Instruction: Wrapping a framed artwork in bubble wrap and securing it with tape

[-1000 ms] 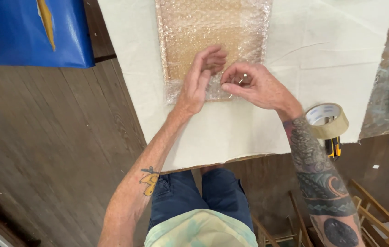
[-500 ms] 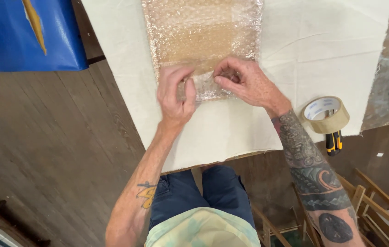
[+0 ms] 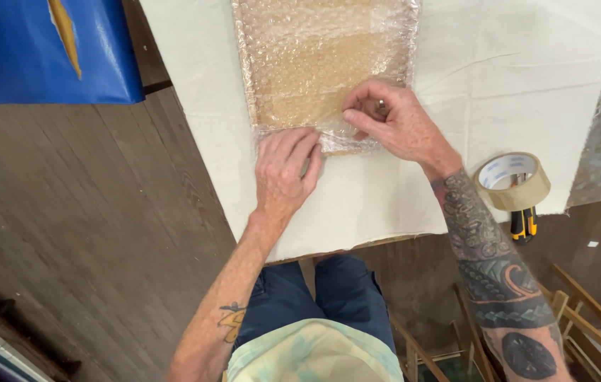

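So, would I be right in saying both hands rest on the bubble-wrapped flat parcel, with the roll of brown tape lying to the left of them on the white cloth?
Not quite: the roll of brown tape lies to the right of the hands, beyond the right hand, as the head view shows. The left hand and the bubble-wrapped flat parcel on the white cloth are as you say.

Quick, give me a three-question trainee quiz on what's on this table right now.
1. True or false: the left hand lies flat on the near edge of the flat brown bubble-wrapped parcel.
2. Which item sits by the table's right edge? A) scissors B) roll of tan packing tape C) stapler
3. Fill in: the right hand pinches the parcel's near edge, and the parcel rests on a ___ cloth.

Key: 1 true; 2 B; 3 white
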